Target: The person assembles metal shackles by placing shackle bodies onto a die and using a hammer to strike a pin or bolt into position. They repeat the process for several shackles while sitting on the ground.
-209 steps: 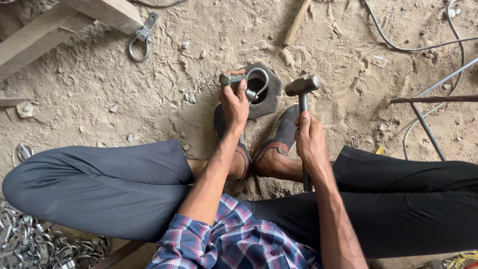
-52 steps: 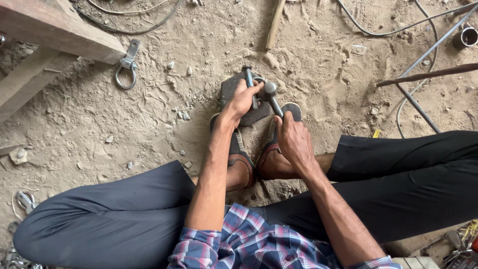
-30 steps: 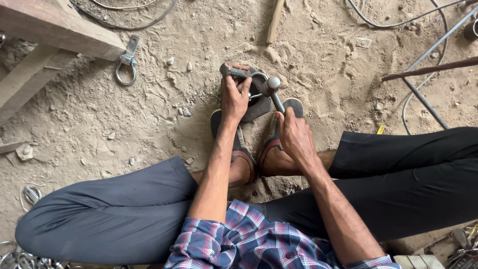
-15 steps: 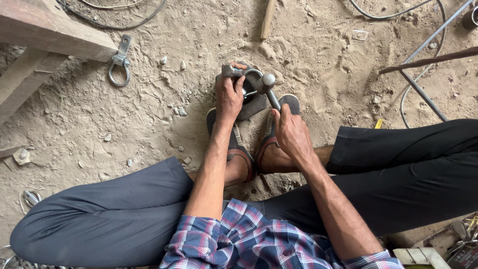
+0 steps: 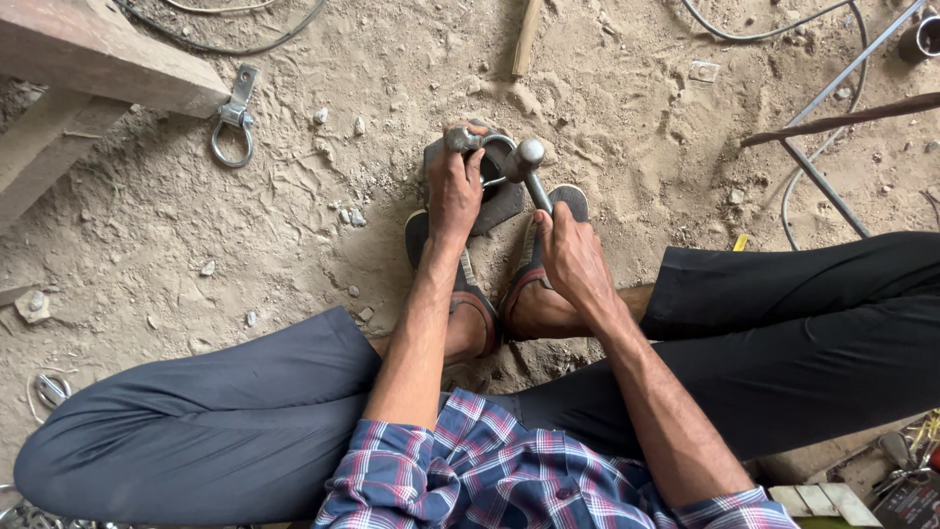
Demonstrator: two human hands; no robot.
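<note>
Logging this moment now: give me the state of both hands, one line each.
Left hand: closed on the metal shackle, holding it on the dark metal block.
Right hand: closed around the hammer handle.

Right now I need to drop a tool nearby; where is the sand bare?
Bare sand lies between the metal shackle and the left hand, and right of the hammer up to the rods. Crowded around the metal block, hands and sandalled feet.
</note>
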